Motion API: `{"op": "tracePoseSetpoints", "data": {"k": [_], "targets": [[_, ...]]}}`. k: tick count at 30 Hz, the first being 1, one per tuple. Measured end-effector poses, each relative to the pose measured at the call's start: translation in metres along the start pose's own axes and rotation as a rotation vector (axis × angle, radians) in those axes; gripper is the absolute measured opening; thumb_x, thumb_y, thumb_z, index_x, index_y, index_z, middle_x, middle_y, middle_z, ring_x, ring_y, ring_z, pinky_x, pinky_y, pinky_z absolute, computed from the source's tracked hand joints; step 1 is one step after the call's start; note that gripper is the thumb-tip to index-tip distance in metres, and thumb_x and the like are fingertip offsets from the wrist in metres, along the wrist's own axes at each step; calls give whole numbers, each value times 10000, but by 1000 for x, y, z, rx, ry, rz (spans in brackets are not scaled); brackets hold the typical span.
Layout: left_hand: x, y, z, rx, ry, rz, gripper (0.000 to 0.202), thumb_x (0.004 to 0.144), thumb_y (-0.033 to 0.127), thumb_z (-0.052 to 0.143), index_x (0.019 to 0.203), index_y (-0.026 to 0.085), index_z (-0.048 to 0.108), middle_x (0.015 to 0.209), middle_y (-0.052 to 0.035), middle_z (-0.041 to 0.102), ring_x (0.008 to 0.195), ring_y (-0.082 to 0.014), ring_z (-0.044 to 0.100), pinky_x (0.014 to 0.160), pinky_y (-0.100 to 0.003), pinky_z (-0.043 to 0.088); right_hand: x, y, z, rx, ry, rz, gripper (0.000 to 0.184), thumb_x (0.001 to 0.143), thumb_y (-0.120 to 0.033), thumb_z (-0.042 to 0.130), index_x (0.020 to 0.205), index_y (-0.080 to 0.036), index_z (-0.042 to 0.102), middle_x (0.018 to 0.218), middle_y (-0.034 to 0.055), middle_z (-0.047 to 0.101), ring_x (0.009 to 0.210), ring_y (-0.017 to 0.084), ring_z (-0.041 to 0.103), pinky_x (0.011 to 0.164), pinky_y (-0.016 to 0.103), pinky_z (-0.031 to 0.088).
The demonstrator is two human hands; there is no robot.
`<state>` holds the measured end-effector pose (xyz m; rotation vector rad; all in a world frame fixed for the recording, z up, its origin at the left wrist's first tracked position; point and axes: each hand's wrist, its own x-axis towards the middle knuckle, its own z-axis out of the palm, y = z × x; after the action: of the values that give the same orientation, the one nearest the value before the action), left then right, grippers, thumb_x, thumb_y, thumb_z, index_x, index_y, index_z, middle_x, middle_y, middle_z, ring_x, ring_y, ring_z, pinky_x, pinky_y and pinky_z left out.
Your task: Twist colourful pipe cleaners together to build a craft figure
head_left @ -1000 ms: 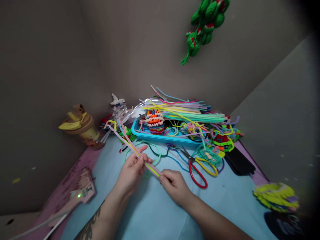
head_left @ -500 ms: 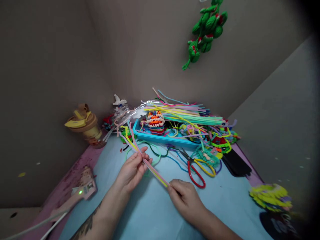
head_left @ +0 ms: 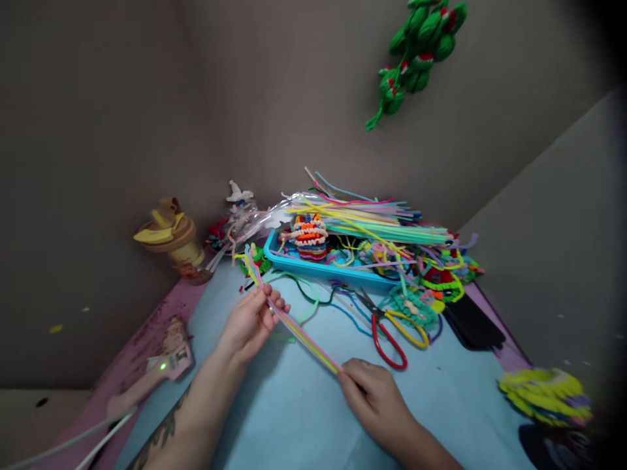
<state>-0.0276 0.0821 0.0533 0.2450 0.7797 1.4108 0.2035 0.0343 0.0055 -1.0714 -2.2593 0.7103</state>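
Observation:
Between my hands stretches a thin bundle of pipe cleaners [head_left: 309,343], pink and yellow with paler strands. My left hand [head_left: 251,321] pinches it near the far end, where the loose tips fan out toward the blue tray. The near end is closed in the fingers of my right hand [head_left: 375,396], which hide the tips there. Beyond my right hand lie scissors [head_left: 386,326] with one red and one yellow handle, their blades a little apart.
A blue tray [head_left: 313,269] holds fuzzy crafts, with many pipe cleaners [head_left: 382,228] piled behind. A pink glue gun [head_left: 151,378] with a green light lies left, near a tan pot [head_left: 181,245]. Black flat pieces [head_left: 473,323] and a yellow fuzzy piece [head_left: 543,395] are at right.
My left hand has slid toward the far end of the bundle, and my hands are farther apart, with a longer stretch showing between them. The camera view has shifted slightly.

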Motion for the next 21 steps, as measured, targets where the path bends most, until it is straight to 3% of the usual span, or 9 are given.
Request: {"op": "tracePoseSetpoints", "data": {"k": [3, 5, 8, 11, 14, 17, 21], "targets": [[0, -2, -1, -40, -22, 16, 237, 916, 130, 360, 771, 112, 546, 572, 40, 390, 462, -52, 406, 543, -225, 500, -1, 1, 0, 12, -23, 17, 273, 882, -174, 384, 617, -179, 449, 571, -6, 501, 543, 97, 499, 539, 217, 309], [1, -3, -2, -46, 0, 37, 217, 915, 138, 371, 855, 89, 573, 585, 40, 382, 473, -48, 396, 516, -193, 468, -2, 1, 1, 14, -47, 22, 263, 878, -171, 386, 625, -180, 454, 581, -4, 509, 554, 99, 503, 546, 220, 307], [0, -2, -2, -13, 7, 47, 182, 894, 123, 416, 907, 65, 588, 628, 21, 421, 519, -55, 436, 530, -186, 465, -3, 2, 4, 15, -92, 20, 256, 873, -170, 387, 626, -181, 453, 586, -5, 507, 560, 101, 495, 552, 226, 299], [0, 2, -2, 49, -25, 59, 138, 865, 115, 469, 782, 99, 578, 622, 13, 457, 536, -69, 481, 561, -211, 497, -3, 2, 3, 37, -118, 28, 253, 870, -176, 388, 625, -180, 452, 585, -8, 492, 565, 103, 489, 557, 228, 298], [0, 7, -4, 127, 20, 45, 152, 852, 122, 492, 718, 123, 563, 679, -24, 567, 631, -120, 597, 607, -249, 542, 0, 0, -2, 111, -101, 70, 276, 865, -193, 392, 592, -178, 431, 568, -15, 457, 555, 99, 467, 553, 226, 299], [2, 11, -6, 198, 120, 15, 178, 866, 112, 462, 749, 122, 596, 820, -75, 663, 785, -178, 667, 650, -277, 572, 4, 3, -11, 263, -61, 222, 302, 850, -239, 409, 554, -180, 416, 532, -25, 423, 520, 95, 427, 516, 218, 294], [7, 11, -10, 299, 155, -5, 212, 870, 68, 441, 777, 103, 628, 838, -97, 697, 732, -147, 686, 596, -208, 573, 8, 11, -22, 525, -85, 485, 275, 829, -308, 428, 596, -176, 491, 496, -31, 449, 457, 92, 394, 448, 205, 291]]}}
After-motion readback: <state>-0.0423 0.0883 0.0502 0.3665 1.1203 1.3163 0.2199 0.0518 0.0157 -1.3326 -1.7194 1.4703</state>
